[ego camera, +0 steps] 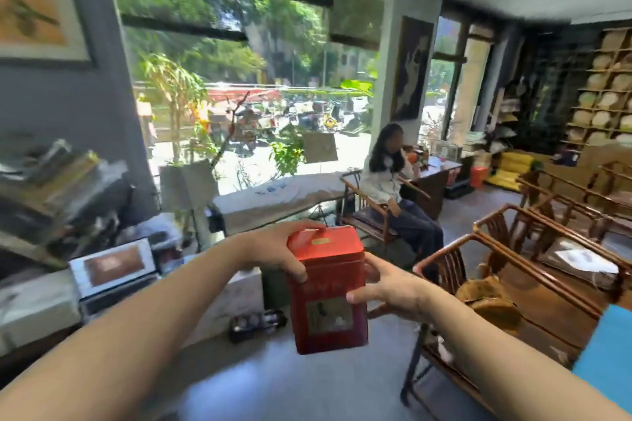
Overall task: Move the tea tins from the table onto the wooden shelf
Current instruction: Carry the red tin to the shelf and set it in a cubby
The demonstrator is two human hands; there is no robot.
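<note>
A tall red tea tin [326,290] with a picture label on its front is held up in the air at the middle of the head view. My left hand [277,249] grips its upper left side and lid. My right hand [386,287] grips its right side, thumb on the front face. The tin is upright, tilted slightly. A wooden shelf [605,92] with many small compartments stands far off at the right wall. A cluttered shelf unit [51,188] is at the left, blurred.
Wooden armchairs [506,277] stand close on the right around a dark wooden table. A person [390,181] sits in a chair beyond the tin. Boxes [113,265] and a dark object [256,323] lie on the floor at the left. Grey floor lies below my arms.
</note>
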